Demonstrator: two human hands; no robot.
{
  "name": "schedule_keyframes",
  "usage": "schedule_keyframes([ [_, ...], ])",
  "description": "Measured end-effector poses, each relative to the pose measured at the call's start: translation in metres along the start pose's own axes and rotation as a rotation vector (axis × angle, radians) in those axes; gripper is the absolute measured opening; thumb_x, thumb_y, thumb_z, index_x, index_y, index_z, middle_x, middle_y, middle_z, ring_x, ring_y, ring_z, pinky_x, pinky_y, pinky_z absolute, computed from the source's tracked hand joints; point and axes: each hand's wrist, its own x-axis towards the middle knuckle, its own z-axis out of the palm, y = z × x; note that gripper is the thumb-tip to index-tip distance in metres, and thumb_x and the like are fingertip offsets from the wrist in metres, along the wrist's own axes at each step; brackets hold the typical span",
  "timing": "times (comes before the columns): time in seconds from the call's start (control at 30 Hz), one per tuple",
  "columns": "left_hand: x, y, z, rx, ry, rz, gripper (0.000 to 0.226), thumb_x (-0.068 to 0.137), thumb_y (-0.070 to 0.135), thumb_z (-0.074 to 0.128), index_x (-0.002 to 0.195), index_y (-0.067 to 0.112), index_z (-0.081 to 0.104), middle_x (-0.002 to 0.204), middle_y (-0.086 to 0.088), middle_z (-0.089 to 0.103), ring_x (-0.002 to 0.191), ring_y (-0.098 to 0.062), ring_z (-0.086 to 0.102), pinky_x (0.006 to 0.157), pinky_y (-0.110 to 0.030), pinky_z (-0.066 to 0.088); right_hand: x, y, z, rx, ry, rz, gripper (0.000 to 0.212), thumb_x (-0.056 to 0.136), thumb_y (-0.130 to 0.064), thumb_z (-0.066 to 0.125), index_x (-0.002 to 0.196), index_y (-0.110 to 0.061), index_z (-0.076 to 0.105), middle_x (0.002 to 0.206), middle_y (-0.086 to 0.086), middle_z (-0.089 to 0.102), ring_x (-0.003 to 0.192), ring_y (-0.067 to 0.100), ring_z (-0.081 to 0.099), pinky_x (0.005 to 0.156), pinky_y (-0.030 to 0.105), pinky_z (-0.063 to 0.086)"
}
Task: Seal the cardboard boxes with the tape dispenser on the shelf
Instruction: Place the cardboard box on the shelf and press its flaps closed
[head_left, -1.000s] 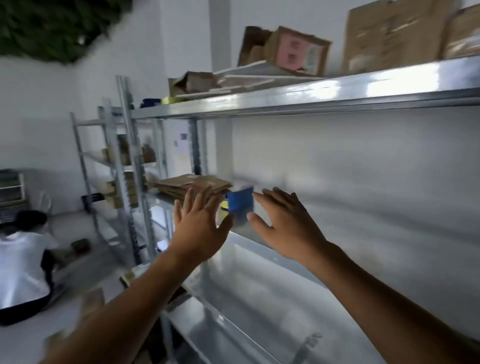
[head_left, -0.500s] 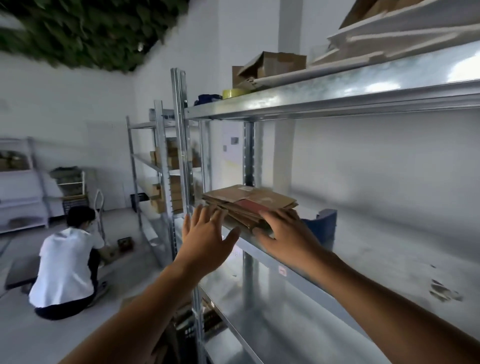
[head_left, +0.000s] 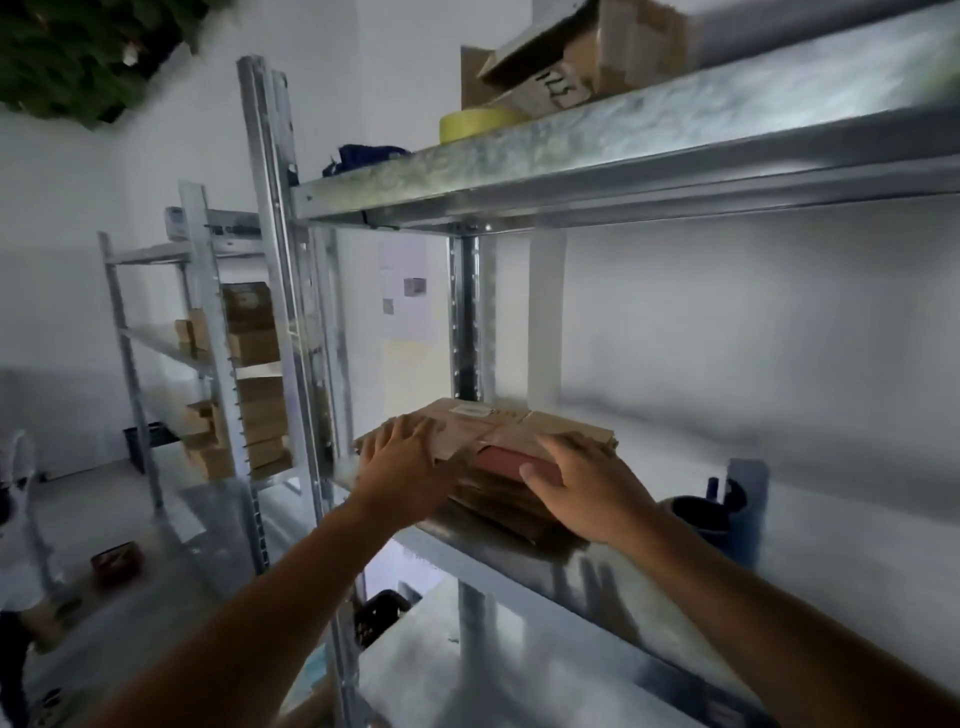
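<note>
A stack of flattened cardboard boxes (head_left: 498, 434) lies on the middle metal shelf (head_left: 613, 577) at its left end. My left hand (head_left: 402, 467) lies with spread fingers on the stack's left side. On the stack's right front edge rests my right hand (head_left: 587, 491), fingers over the top and thumb along the side. A blue tape dispenser (head_left: 727, 506) stands on the same shelf just right of my right hand. A yellow tape roll (head_left: 467, 122) sits on the top shelf.
Opened cardboard boxes (head_left: 576, 57) and a dark blue object (head_left: 363, 156) sit on the top shelf. A second metal rack (head_left: 208, 353) with brown boxes stands further left. A person in a white shirt (head_left: 10, 571) crouches at the far left on the floor.
Both hands have moved forward and come down on the cardboard stack. The view has swung left and closer, and the tape dispenser is now to the right of my hands.
</note>
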Motion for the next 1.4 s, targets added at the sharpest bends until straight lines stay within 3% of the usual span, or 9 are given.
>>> schedule_keyframes([
  [0.17, 0.073, -0.053, 0.018, -0.035, -0.091, 0.075, 0.102, 0.070, 0.091, 0.017, 0.149, 0.033, 0.040, 0.157, -0.004, 0.036, 0.143, -0.031, 0.031, 0.116, -0.054, 0.025, 0.045, -0.005, 0.033, -0.037, 0.010, 0.176, 0.061, 0.097, -0.069, 0.031, 0.148, -0.037, 0.039, 0.156, -0.002, 0.042, 0.141, 0.031, 0.041, 0.113, 0.053, 0.039],
  [0.33, 0.138, -0.087, 0.027, -0.067, -0.237, 0.055, 0.085, 0.078, 0.085, 0.034, 0.144, 0.032, 0.044, 0.142, -0.009, 0.051, 0.130, -0.034, 0.047, 0.108, -0.056, 0.038, 0.068, -0.008, 0.054, -0.081, 0.004, 0.359, 0.059, 0.097, -0.063, 0.031, 0.149, -0.036, 0.035, 0.157, 0.007, 0.037, 0.137, 0.039, 0.043, 0.109, 0.051, 0.038],
  [0.5, 0.174, -0.107, 0.046, -0.237, -0.442, 0.018, 0.101, 0.064, 0.091, 0.043, 0.145, 0.030, 0.047, 0.137, -0.005, 0.060, 0.122, -0.031, 0.057, 0.108, -0.053, 0.042, 0.072, -0.007, 0.061, -0.075, -0.001, 0.495, 0.062, 0.096, -0.066, 0.032, 0.149, -0.034, 0.037, 0.153, 0.014, 0.038, 0.135, 0.040, 0.044, 0.107, 0.050, 0.042],
  [0.77, 0.196, -0.128, 0.053, -0.206, -0.395, 0.046, 0.090, 0.053, 0.093, 0.054, 0.115, 0.028, 0.058, 0.114, -0.003, 0.065, 0.107, -0.029, 0.058, 0.101, -0.047, 0.045, 0.073, -0.015, 0.051, 0.113, 0.063, 0.628, 0.066, 0.087, -0.065, 0.048, 0.143, -0.030, 0.046, 0.141, 0.015, 0.050, 0.128, 0.035, 0.052, 0.090, 0.036, 0.040],
  [1.03, 0.188, -0.137, 0.041, -0.476, -0.291, 0.049, 0.091, 0.068, 0.069, 0.080, 0.134, 0.013, 0.052, 0.129, -0.015, 0.057, 0.104, -0.029, 0.061, 0.085, -0.040, 0.054, 0.071, -0.027, 0.045, 0.194, 0.117, 0.640, 0.079, 0.078, -0.073, 0.049, 0.146, -0.033, 0.045, 0.148, 0.011, 0.038, 0.126, 0.032, 0.052, 0.088, 0.036, 0.043],
  [1.2, 0.173, -0.131, 0.026, -0.631, -0.276, 0.069, 0.093, 0.069, 0.055, 0.088, 0.139, 0.012, 0.044, 0.133, -0.013, 0.052, 0.111, -0.026, 0.057, 0.072, -0.029, 0.050, 0.073, -0.037, 0.032, 0.397, 0.206, 0.562, 0.086, 0.064, -0.089, 0.052, 0.134, -0.040, 0.051, 0.128, -0.008, 0.049, 0.096, -0.003, 0.055, 0.066, 0.017, 0.044],
  [1.27, 0.169, -0.129, 0.016, -0.781, -0.382, 0.110, 0.078, 0.072, 0.042, 0.091, 0.133, 0.011, 0.055, 0.126, -0.008, 0.063, 0.112, -0.027, 0.065, 0.087, -0.040, 0.056, 0.075, -0.041, 0.032, 0.403, 0.177, 0.530, 0.092, 0.057, -0.094, 0.057, 0.131, -0.041, 0.051, 0.129, -0.009, 0.053, 0.102, -0.002, 0.058, 0.078, 0.023, 0.053],
  [1.33, 0.167, -0.129, 0.006, -0.915, -0.511, 0.182, 0.044, 0.074, 0.026, 0.090, 0.114, 0.020, 0.071, 0.109, -0.003, 0.077, 0.098, -0.022, 0.075, 0.095, -0.044, 0.057, 0.075, -0.037, 0.037, 0.372, 0.116, 0.549, 0.106, 0.051, -0.101, 0.056, 0.140, -0.044, 0.045, 0.139, -0.002, 0.051, 0.122, 0.021, 0.055, 0.100, 0.048, 0.051],
  [1.4, 0.165, -0.127, 0.000, -0.994, -0.545, 0.154, 0.038, 0.071, 0.027, 0.090, 0.103, 0.025, 0.068, 0.096, -0.002, 0.079, 0.085, -0.018, 0.077, 0.080, -0.038, 0.062, 0.072, -0.032, 0.036, 0.440, 0.092, 0.566, 0.107, 0.053, -0.098, 0.059, 0.145, -0.048, 0.038, 0.146, 0.002, 0.047, 0.130, 0.028, 0.051, 0.108, 0.055, 0.044],
])
